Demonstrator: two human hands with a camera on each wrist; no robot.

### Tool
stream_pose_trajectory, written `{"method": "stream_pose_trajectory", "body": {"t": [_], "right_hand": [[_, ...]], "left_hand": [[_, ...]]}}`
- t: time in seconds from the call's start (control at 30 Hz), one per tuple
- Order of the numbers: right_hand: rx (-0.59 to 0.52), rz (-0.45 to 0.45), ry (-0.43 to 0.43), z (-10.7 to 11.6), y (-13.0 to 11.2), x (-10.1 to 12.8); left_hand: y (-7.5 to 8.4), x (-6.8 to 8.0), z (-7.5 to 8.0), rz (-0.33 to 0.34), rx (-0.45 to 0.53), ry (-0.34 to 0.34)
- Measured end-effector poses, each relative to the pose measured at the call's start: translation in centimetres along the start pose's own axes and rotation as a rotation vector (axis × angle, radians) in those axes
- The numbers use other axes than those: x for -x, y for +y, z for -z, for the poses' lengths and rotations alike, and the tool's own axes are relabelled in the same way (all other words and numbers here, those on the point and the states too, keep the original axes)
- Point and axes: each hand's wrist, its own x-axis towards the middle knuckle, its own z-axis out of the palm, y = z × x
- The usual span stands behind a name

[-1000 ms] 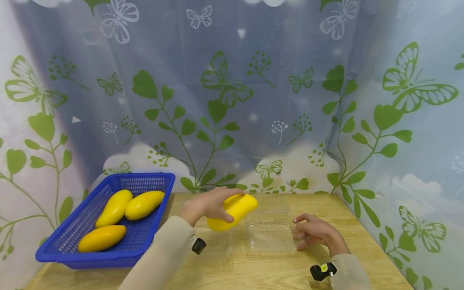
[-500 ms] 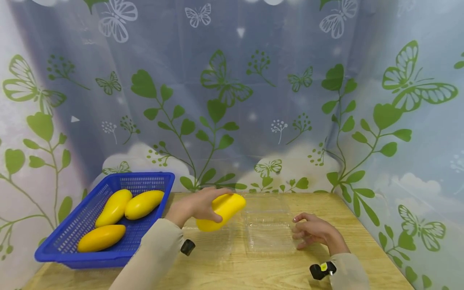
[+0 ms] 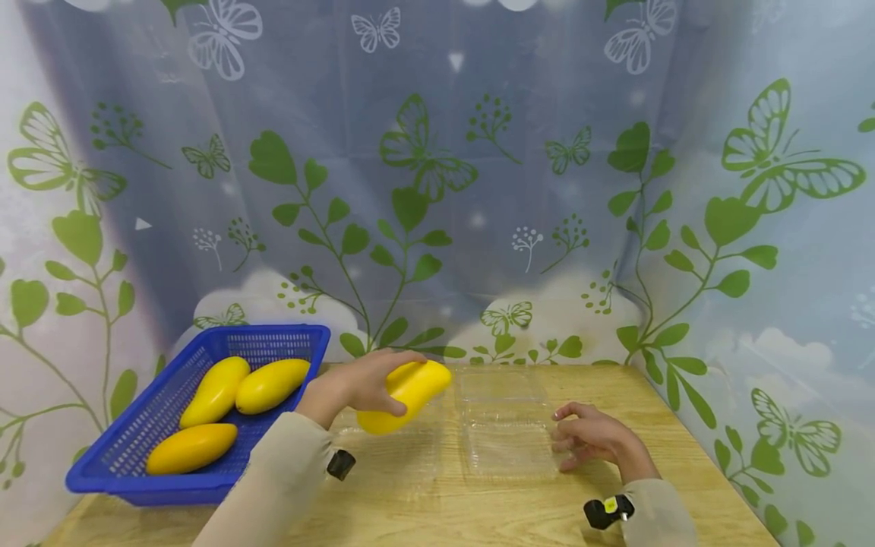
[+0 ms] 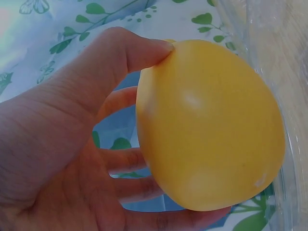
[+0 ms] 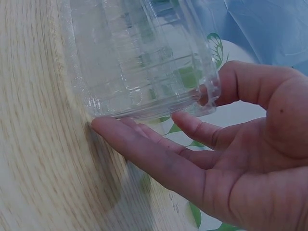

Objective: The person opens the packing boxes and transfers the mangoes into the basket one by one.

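Fingers [image 4: 122, 161] of left hand [image 3: 355, 387] curl round a mango [image 3: 403, 386], thumb on top, holding it above the counter [image 3: 437, 509] beside the clear box [image 3: 509, 425]. Mango: smooth, firm, likely slippery; best gripped round the middle. Right hand [image 3: 595, 439]: fingers nearly straight, tips touching the box's edge. Box: thin, light, easily dented. Basket [image 3: 137, 448]: three mangoes.
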Motion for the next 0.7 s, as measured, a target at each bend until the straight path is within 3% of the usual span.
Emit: {"method": "stream_pose_trajectory", "body": {"t": [0.27,0.53,0.7], "right_hand": [[0.006,0.006,-0.005,0.0,0.0,0.1],[0.006,0.002,0.005,0.0,0.0,0.0],[-0.002,0.008,0.001,0.0,0.1,-0.2]], "left_hand": [[-0.7,1.0,0.5,0.059,0.005,0.004],[-1.2,1.6,0.9,0.035,-0.026,-0.001],[-1.4,2.0,1.2,0.058,-0.034,-0.002]]}}
